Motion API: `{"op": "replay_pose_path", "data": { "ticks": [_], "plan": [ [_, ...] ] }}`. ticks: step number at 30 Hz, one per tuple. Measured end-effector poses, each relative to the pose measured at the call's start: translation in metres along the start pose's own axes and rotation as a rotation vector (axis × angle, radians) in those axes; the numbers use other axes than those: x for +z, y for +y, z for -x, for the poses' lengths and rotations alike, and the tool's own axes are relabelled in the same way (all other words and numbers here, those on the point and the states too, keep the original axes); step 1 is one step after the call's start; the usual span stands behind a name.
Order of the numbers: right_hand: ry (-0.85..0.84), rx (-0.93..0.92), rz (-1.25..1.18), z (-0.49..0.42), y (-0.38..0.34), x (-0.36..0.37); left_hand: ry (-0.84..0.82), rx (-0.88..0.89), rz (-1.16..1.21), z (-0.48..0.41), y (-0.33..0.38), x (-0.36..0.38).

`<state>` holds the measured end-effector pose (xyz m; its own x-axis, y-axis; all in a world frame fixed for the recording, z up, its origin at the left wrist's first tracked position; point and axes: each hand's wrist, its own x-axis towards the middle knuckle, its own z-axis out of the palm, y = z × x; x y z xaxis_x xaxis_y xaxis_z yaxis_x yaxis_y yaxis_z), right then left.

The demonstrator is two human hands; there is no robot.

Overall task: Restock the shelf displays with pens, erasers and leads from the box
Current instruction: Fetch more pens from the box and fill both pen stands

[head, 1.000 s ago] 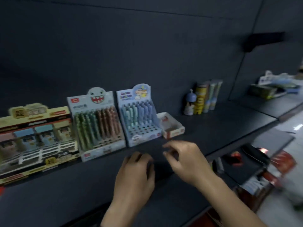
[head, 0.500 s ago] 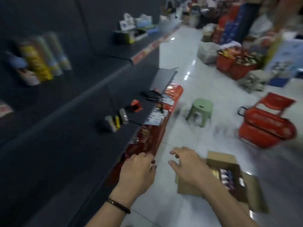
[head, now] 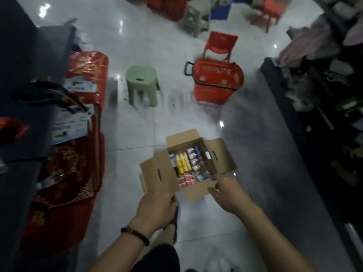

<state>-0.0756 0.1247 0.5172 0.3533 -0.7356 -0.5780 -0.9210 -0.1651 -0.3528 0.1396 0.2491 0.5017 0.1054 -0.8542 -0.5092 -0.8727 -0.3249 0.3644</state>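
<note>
An open cardboard box (head: 220, 158) sits on the white tiled floor, flaps spread. Inside lie yellow packs (head: 183, 162), pink and purple packs (head: 194, 158) and small pink items (head: 186, 181) near the front. My left hand (head: 156, 209) hovers in front of the box's left flap, fingers loosely curled down, holding nothing. My right hand (head: 225, 190) reaches over the box's front right corner with relaxed fingers, nothing in it. The dark shelf (head: 21, 118) runs along the left edge.
A green stool (head: 142, 83) and a red wheeled basket (head: 215, 81) stand on the floor beyond the box. Red packaged goods (head: 72, 173) are stacked under the left shelf. A dark display (head: 314, 118) with goods lines the right side.
The view swung from the shelf displays down to the floor. Both hands, still empty, dropped from the shelf edge to the open box.
</note>
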Motion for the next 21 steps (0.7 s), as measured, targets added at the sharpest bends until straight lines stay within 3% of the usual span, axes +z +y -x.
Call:
{"op": "replay_pose_path", "data": {
  "ticks": [5, 10, 14, 21],
  "plan": [
    [-0.083, 0.141, -0.033, -0.101, 0.07, -0.009, -0.164, 0.067, 0.037, -0.148, 0.021, 0.024],
    [-0.153, 0.198, -0.069, -0.237, 0.151, 0.018, -0.299, 0.048, 0.086, -0.288, 0.019, 0.101],
    [-0.185, 0.155, -0.072, -0.355, 0.228, 0.077, -0.385, 0.0, 0.145, -0.397, 0.013, 0.207],
    [-0.108, 0.224, -0.249, -0.539, 0.346, 0.202, -0.33, -0.085, 0.276, -0.575, 0.016, 0.406]
  ]
}}
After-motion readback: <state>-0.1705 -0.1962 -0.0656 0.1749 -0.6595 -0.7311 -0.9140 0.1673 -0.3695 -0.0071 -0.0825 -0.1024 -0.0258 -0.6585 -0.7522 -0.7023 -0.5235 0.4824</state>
